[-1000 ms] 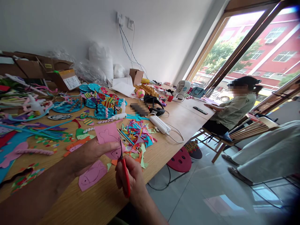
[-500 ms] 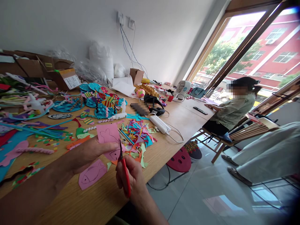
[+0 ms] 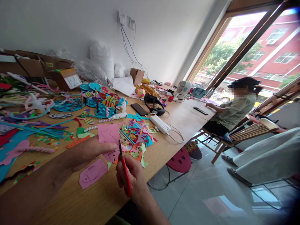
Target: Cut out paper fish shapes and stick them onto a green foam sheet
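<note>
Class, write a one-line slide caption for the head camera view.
Left hand holding pink paper, right hand holding red scissors at its edge, above a table strewn with colourful scraps.

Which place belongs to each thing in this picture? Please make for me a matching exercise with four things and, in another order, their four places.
Things:
1. Red-handled scissors
2. White power strip
3. Red stool
4. Upper pink sheet

Places:
A. On the floor
B. In the left hand
C. In the right hand
D. On the table, beside the paper scraps

Right pairs: 1-C, 2-D, 3-A, 4-B.
</note>
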A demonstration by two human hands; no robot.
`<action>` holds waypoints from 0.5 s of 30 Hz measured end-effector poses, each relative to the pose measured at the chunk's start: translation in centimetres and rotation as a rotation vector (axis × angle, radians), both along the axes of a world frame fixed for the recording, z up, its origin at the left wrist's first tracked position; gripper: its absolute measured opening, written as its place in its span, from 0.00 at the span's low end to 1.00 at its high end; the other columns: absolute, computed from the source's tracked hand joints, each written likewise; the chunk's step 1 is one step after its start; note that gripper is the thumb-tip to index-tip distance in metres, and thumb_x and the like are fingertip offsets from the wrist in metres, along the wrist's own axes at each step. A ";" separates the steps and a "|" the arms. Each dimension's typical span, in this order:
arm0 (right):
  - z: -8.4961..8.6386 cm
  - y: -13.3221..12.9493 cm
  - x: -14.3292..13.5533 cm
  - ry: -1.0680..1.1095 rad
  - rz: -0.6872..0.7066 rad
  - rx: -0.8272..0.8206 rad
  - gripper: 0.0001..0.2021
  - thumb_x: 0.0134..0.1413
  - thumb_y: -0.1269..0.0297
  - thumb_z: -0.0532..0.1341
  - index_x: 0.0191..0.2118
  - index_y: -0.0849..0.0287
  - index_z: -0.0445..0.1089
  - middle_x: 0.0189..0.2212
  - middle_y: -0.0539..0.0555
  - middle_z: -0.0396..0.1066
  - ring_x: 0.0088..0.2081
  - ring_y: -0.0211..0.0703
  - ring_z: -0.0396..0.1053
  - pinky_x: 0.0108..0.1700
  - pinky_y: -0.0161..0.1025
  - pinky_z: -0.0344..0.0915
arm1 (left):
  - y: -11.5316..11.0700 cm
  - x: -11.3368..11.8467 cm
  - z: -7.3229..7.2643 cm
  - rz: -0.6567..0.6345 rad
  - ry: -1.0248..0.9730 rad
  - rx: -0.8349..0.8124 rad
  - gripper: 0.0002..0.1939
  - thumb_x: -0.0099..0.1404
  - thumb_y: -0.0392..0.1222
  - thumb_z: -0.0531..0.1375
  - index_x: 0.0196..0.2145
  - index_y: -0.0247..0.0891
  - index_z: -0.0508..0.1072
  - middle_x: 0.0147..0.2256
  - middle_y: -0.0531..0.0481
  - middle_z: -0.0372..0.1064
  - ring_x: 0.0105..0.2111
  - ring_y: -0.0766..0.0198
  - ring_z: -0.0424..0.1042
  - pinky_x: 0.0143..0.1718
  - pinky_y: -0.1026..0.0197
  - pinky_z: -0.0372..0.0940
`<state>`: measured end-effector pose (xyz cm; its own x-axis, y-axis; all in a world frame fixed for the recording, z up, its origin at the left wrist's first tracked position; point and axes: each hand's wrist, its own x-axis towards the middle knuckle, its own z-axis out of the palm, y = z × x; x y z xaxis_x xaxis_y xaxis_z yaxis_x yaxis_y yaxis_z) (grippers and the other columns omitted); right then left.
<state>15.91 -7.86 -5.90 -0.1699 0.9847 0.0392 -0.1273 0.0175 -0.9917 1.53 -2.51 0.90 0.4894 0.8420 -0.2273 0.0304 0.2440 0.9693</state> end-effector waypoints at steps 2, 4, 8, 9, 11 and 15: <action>-0.1 0.0 0.0 0.001 -0.003 0.006 0.15 0.54 0.58 0.58 0.21 0.57 0.57 0.11 0.42 0.55 0.13 0.28 0.51 0.15 0.26 0.48 | 0.1 -0.1 -0.1 -0.016 0.005 0.009 0.09 0.49 0.47 0.65 0.28 0.40 0.76 0.30 0.50 0.78 0.43 0.52 0.72 0.39 0.59 0.66; -0.2 -0.1 0.1 -0.009 -0.006 0.006 0.15 0.54 0.59 0.58 0.21 0.57 0.57 0.11 0.42 0.55 0.13 0.28 0.51 0.15 0.26 0.48 | 0.1 -0.3 -0.3 -0.037 0.010 0.028 0.09 0.49 0.47 0.64 0.28 0.40 0.77 0.31 0.50 0.78 0.42 0.52 0.72 0.40 0.59 0.66; -0.3 -0.4 0.1 -0.029 0.000 -0.005 0.15 0.54 0.58 0.58 0.22 0.57 0.57 0.10 0.42 0.55 0.12 0.28 0.51 0.14 0.27 0.47 | 0.3 -0.7 -0.6 -0.041 0.040 0.043 0.09 0.49 0.47 0.64 0.29 0.41 0.78 0.32 0.49 0.78 0.42 0.51 0.72 0.42 0.57 0.66; -0.3 -0.4 0.1 -0.034 0.004 -0.003 0.15 0.54 0.57 0.58 0.22 0.57 0.57 0.10 0.42 0.55 0.12 0.28 0.51 0.15 0.27 0.47 | 0.3 -0.7 -0.6 -0.041 0.045 0.041 0.10 0.49 0.47 0.64 0.29 0.41 0.78 0.32 0.49 0.78 0.41 0.51 0.73 0.42 0.57 0.66; -0.3 -0.4 0.2 -0.050 0.007 0.006 0.15 0.54 0.56 0.58 0.22 0.58 0.57 0.11 0.43 0.55 0.12 0.28 0.51 0.15 0.27 0.48 | 0.4 -0.8 -0.6 -0.043 0.049 0.035 0.10 0.49 0.46 0.65 0.29 0.41 0.78 0.32 0.48 0.77 0.38 0.51 0.73 0.41 0.56 0.66; -0.1 -0.4 0.3 -0.079 0.008 0.013 0.17 0.54 0.54 0.58 0.22 0.58 0.58 0.11 0.43 0.56 0.13 0.29 0.51 0.16 0.27 0.48 | 0.4 -0.9 -0.6 -0.052 0.062 0.043 0.09 0.48 0.46 0.65 0.28 0.41 0.77 0.30 0.49 0.76 0.34 0.53 0.72 0.38 0.57 0.66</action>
<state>16.21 -8.22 -5.99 -0.1806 0.9828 0.0381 -0.0492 0.0296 -0.9983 0.67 -2.15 0.34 0.5187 0.8254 -0.2230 0.1024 0.1989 0.9746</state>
